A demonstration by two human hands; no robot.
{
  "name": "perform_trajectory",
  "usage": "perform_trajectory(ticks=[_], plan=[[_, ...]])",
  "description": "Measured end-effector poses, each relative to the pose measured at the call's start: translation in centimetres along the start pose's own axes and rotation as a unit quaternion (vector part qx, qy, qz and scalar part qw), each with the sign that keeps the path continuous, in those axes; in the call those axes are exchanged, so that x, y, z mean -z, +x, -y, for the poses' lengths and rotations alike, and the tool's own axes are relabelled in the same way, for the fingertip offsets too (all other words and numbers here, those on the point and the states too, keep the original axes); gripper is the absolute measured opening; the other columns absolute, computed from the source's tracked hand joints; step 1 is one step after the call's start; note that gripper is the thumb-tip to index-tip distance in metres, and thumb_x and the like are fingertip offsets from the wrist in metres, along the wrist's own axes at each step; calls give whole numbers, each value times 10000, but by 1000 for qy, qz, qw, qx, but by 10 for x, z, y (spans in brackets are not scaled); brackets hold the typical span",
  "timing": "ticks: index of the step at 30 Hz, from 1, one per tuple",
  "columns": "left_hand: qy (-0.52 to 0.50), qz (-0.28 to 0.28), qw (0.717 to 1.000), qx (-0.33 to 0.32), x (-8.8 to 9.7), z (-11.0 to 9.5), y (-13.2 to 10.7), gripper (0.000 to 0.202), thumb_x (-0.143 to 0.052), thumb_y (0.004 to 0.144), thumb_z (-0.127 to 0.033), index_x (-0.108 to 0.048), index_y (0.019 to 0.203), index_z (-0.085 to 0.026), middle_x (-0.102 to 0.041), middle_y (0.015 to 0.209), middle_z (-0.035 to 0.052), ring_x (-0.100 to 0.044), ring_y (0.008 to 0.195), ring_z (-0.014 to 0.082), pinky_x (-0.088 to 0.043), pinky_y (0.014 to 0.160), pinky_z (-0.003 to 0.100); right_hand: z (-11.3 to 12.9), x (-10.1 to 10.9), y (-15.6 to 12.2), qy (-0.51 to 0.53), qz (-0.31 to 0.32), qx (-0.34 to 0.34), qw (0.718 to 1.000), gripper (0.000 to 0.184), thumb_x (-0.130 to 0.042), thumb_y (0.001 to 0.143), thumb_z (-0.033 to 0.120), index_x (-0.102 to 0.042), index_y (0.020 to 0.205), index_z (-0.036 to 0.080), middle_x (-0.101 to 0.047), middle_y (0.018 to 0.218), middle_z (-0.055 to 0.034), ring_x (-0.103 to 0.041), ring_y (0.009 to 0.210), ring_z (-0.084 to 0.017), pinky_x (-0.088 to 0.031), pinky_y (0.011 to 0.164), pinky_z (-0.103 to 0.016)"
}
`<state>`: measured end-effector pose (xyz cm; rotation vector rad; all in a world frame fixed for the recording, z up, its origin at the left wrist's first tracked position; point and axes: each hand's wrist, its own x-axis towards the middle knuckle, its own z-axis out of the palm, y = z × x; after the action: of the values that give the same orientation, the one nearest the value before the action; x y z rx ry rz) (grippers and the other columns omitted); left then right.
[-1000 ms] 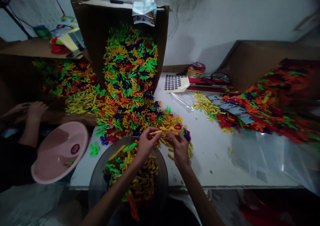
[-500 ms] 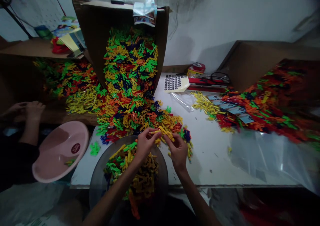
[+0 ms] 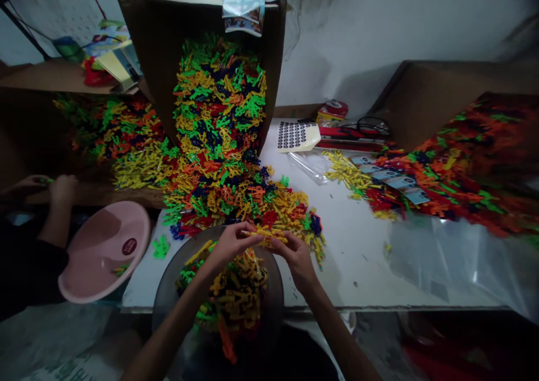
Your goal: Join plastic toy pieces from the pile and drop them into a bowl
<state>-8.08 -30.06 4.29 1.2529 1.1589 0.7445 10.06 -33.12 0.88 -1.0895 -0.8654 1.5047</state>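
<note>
Yellow plastic is between the two hands: a small yellow piece [image 3: 272, 234] is pinched at its left side by the fingertips of the left hand [image 3: 233, 241] and at its right side by those of the right hand [image 3: 295, 253], both grips being narrow. The piece is above the far right rim of the grey basin [image 3: 275, 285]. Whether it is one part or several, I cannot tell.

In my judgement, it could slip, since only fingertips hold it. Then it would drop into the basin, or onto the heap of coloured pieces [image 3: 219, 182] just behind the basin, where similar yellow ones lie, and it would be difficult to find again. Also, the left forearm [image 3: 177, 313] crosses above the basin; a careless push could tip it, because the basin reaches past the edge of the table [image 3: 349, 269], and its support is hidden from view.
</note>
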Motion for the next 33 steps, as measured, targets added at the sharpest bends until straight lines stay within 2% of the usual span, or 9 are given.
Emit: perform_trajectory(ticks=[5,8,12,15,18,23,28,31,33], plan=[[242,83,966,-47,40,-3,-34,395,-669,794,-559,-672,891,-176,-681,886,30,-605,796,179,-444,676,242,-8,-1,-10,-193,118,46,973,279,-743,800,424,-738,996,225,-731,986,-37,-678,899,-216,-537,833,-335],[378,14,921,-89,56,-5,-29,375,-628,836,-550,-682,990,-213,-696,989,52,-619,907,222,-458,784,288,-13,23,9,-310,55,113,942,264,-652,868,432,-723,1022,230,-724,1053,-52,-671,937,-216,-521,867,-348],[467,-37,867,-172,30,-5,34,216,-514,943,-356,-670,1027,-232,-690,1016,57,-626,932,211,-455,781,283,-18,66,65,-451,-64,148,878,267,-510,918,374,-693,990,194,-713,1017,-87,-652,933,-237,-510,873,-387],[545,32,806,-227,-10,0,104,240,-517,905,-180,-680,1080,-200,-678,1031,110,-612,998,247,-454,790,309,-17,88,109,-495,-84,158,851,252,-526,854,241,-673,1044,165,-665,1124,-135,-560,1121,-290,-400,1025,-466],[541,75,799,-252,-38,9,158,240,-521,847,-65,-715,961,-146,-682,964,140,-609,1002,259,-443,877,346,-16,100,137,-523,-74,157,834,318,-624,728,148,-679,1042,151,-626,1193,-169,-490,1193,-335,-317,1079,-503],[477,112,825,-282,-36,27,189,148,-583,798,-63,-711,803,-138,-687,921,120,-597,1025,245,-392,996,364,-19,109,144,-510,-38,152,846,257,-694,687,168,-703,941,200,-650,1110,-120,-556,1075,-289,-388,1018,-431],[376,87,886,-256,-11,27,172,234,-544,894,-271,-702,942,-106,-699,882,92,-629,851,202,-478,794,291,-14,98,131,-410,-100,157,893,238,-591,848,428,-645,869,197,-647,1006,-103,-564,1015,-272,-429,966,-444],[148,75,968,-190,-6,20,139,407,-468,945,-408,-663,1134,-104,-700,966,97,-640,823,170,-484,699,244,-10,77,113,-320,-125,135,929,357,-495,904,537,-603,892,197,-651,897,-73,-611,843,-235,-514,785,-390],[-73,67,989,-112,-6,15,112,446,-549,895,-448,-658,1174,-118,-688,987,99,-634,814,164,-481,675,238,-5,58,97,-265,-111,122,950,373,-503,904,557,-601,974,204,-666,905,-61,-641,794,-216,-533,683,-342]])
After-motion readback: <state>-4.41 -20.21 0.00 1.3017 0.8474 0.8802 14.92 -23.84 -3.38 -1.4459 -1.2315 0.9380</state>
